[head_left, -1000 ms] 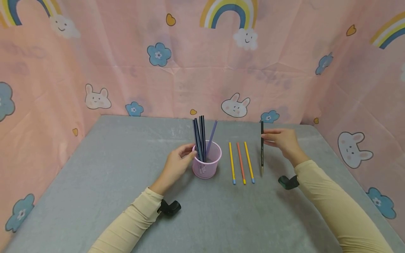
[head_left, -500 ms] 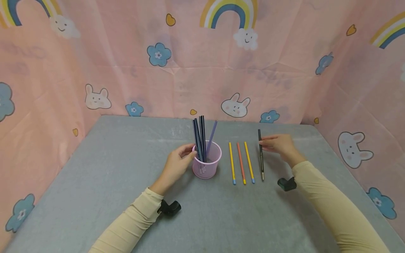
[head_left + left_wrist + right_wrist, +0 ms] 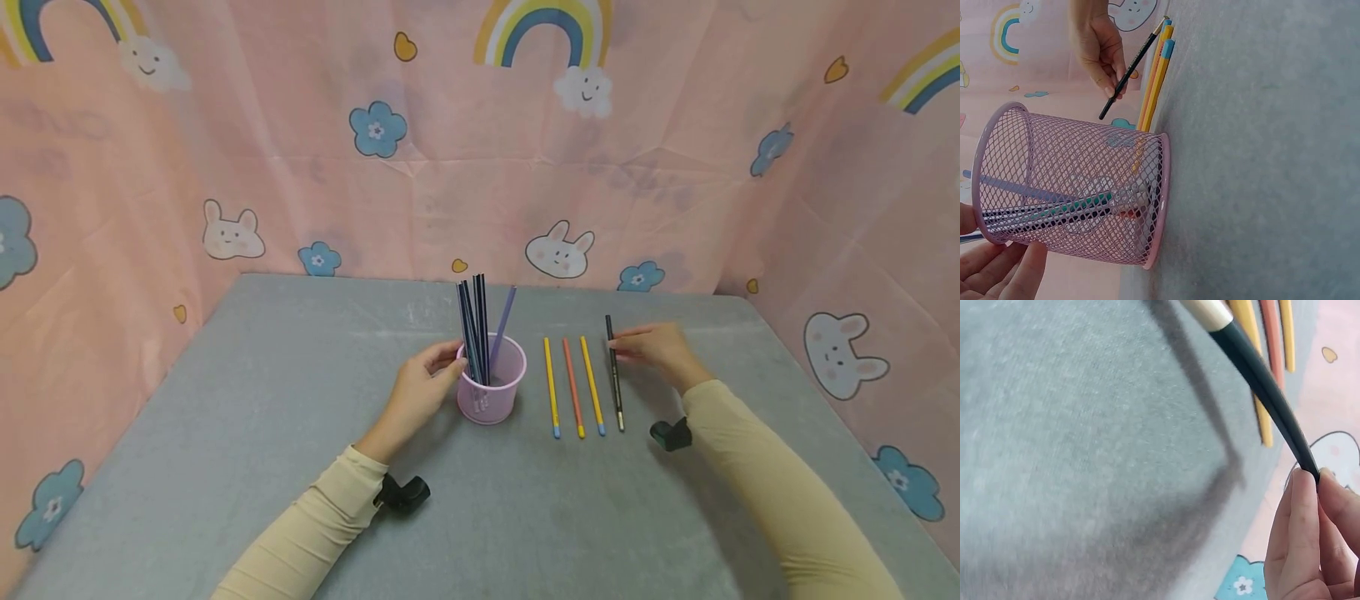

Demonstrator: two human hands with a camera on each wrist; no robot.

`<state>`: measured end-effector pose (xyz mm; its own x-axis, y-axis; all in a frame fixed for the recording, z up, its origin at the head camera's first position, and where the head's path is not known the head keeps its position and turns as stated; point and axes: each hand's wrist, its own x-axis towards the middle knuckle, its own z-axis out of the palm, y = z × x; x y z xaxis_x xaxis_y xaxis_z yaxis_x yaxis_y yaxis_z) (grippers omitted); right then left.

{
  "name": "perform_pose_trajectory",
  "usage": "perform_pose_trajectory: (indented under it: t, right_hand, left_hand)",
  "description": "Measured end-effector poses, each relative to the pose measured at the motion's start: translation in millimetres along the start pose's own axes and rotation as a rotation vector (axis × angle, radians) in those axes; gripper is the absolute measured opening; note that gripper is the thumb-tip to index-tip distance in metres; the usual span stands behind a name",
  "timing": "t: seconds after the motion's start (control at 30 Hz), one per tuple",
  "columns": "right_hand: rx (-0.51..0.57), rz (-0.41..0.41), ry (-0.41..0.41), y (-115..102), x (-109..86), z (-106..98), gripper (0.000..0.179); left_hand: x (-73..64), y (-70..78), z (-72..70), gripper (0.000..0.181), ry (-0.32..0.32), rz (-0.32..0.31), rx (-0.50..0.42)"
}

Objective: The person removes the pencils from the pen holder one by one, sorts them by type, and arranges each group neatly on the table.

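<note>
My left hand (image 3: 426,387) grips the rim of a pink mesh pen cup (image 3: 489,407), thumb and fingers at its left side. Several dark striped pencils (image 3: 474,329) and one purple stick (image 3: 502,321) stand in the cup, leaning apart. In the left wrist view their lower ends show through the mesh (image 3: 1079,162). My right hand (image 3: 654,348) pinches a black pencil (image 3: 615,375) near its far end between thumb and fingertips. Its bare pale tip points toward me. In the right wrist view the pencil slants above the table, its shadow apart from it.
Left of the black pencil lie a yellow pencil (image 3: 592,385), an orange pencil (image 3: 573,387) and another yellow pencil (image 3: 551,387), roughly parallel, between cup and right hand. The grey table (image 3: 480,517) meets a pink printed curtain (image 3: 450,192) at the back and sides.
My right hand has brought the black pencil left, toward me and lower, beside the row of pencils, tilting it to match them. The left hand and cup have stayed put.
</note>
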<state>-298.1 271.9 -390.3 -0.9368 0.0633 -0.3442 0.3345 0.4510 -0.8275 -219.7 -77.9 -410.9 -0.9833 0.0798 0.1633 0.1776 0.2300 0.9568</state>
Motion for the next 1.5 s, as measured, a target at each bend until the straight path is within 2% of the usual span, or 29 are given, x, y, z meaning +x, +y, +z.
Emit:
perform_pose_trajectory:
  t: [0.27,0.5,0.63,0.87,1.07,1.23,1.33,1.5]
  right_hand:
    - [-0.009,0.055,-0.014,8,5.6,0,0.048]
    - [0.064,0.077,-0.032,11,8.2,2,0.046]
    - [0.067,0.096,-0.037,11,7.6,4,0.045]
    - [0.008,0.116,0.02,13,13.4,11,0.045]
    - [-0.138,0.043,0.059,15,14.0,17,0.038]
    - [-0.228,-0.018,0.106,10,6.0,24,0.037]
    - [-0.216,-0.064,0.13,3,-3.4,31,0.039]
    - [-0.115,-0.153,0.127,-14,-19.6,44,0.04]
  left_hand:
    - [-0.4,1.9,2.7,0.034,-0.012,0.006,-0.009]
    - [0.7,2.4,3.0,0.035,-0.013,0.007,0.004]
    - [0.9,2.5,3.0,0.035,-0.011,-0.001,0.002]
    - [1.3,2.2,2.9,0.035,-0.01,-0.005,0.003]
    - [1.1,0.9,2.4,0.036,-0.008,0.006,0.016]
    - [0.2,-0.6,1.4,0.036,-0.013,0.008,0.003]
    - [-0.3,-1.1,0.8,0.036,-0.015,0.008,-0.002]
    - [0.1,-0.7,0.1,0.036,-0.009,0.004,0.002]
